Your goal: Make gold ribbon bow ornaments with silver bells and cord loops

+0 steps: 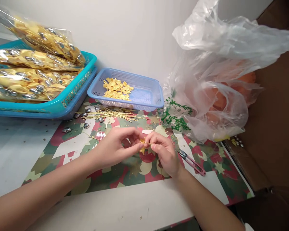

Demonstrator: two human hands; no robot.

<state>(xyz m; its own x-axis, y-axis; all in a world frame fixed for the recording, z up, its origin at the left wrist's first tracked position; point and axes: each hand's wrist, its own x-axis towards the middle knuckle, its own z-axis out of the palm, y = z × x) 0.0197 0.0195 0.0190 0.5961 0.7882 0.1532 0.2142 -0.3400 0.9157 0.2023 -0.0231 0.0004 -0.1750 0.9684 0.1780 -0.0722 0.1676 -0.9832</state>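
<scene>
My left hand (121,142) pinches a small yellow ribbon bow (142,149) between thumb and fingers, above the patterned sheet. Close beside it, my right hand (165,152) is closed on a thin gold wire tie (148,143) that meets the bow. Fingers partly cover both the bow and the tie. Behind my left hand lies a loose bundle of gold ties (113,113). Several shiny silver beads (86,125) are scattered near that bundle. A pair of thread snips (192,163) with pink handles rests right of my right hand.
A blue basket (125,104) holds loose yellow bows. At the left, a turquoise basket (60,104) carries clear bags (31,80) packed with bows and silver beads. A crumpled plastic bag (207,93) stands at the right by a brown cardboard surface (272,128).
</scene>
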